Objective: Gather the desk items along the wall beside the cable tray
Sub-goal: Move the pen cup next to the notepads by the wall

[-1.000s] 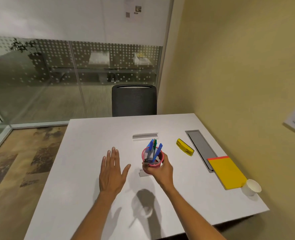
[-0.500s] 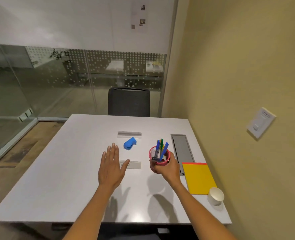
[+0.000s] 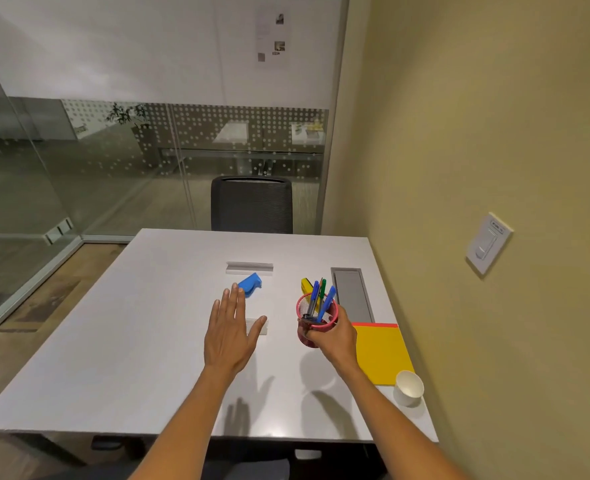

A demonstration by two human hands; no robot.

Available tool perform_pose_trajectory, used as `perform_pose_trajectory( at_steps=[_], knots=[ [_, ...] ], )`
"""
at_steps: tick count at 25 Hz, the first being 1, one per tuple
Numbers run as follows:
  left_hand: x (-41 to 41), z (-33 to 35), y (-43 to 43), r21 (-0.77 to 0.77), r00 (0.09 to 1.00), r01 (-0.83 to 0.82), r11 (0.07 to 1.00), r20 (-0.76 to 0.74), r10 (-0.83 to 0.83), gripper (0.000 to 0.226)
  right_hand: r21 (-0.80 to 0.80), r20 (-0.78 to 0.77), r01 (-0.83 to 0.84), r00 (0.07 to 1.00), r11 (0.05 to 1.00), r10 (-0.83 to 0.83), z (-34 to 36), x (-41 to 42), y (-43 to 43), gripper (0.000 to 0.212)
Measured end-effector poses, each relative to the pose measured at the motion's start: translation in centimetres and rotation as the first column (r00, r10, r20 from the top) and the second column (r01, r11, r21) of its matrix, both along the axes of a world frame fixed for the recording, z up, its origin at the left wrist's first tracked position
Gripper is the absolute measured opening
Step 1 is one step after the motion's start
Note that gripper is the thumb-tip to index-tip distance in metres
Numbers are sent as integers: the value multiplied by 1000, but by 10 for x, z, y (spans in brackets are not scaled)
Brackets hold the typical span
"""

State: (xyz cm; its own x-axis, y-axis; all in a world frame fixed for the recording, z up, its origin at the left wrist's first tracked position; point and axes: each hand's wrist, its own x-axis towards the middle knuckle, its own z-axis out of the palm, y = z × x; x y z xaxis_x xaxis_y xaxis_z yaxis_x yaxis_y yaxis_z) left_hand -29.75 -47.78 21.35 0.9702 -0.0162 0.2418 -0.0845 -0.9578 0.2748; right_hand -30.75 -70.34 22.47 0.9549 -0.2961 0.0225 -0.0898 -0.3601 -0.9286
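Note:
My right hand [image 3: 335,337] grips a red mesh pen cup [image 3: 316,320] holding several pens, just left of the grey cable tray [image 3: 352,294] and the yellow notebook [image 3: 382,353]. A yellow object [image 3: 305,285] lies behind the cup, mostly hidden. My left hand [image 3: 231,332] hovers flat with fingers straight over the white desk [image 3: 131,341], covering part of a small clear plastic piece [image 3: 260,327]. A blue stapler [image 3: 250,285] lies just beyond its fingertips. A white paper cup [image 3: 408,388] stands near the notebook's front corner.
A clear acrylic holder [image 3: 249,267] sits toward the far middle of the desk. A black office chair [image 3: 252,204] stands behind the desk. The yellow wall with a light switch [image 3: 489,242] runs along the right edge. Glass partitions close the left and back.
My right hand has carried the pen cup rightward toward the cable tray and notebook. The view has shifted, bringing the blue stapler into sight. My left hand stays flat above the desk.

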Motion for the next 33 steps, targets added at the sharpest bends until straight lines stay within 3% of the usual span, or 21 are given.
perform_pose_trajectory(
  at_steps=[9,17,24,33],
  knots=[
    [36,-3,-36,-56,994,110,992,22,-109,103,18,25,99,995,995,-99,17,19,-38,75],
    [62,-52,-93,-87,976,195,977,-79,-202,99,-5,0,211,977,977,-211,-2,59,-120,67],
    [88,-144,-133,-94,961,126,988,-236,-145,106,-66,-113,242,962,968,-248,-73,130,-210,80],
    [98,-229,-163,-86,922,57,995,-378,-85,108,-39,-135,231,963,972,-234,-159,204,-268,74]
  ],
)
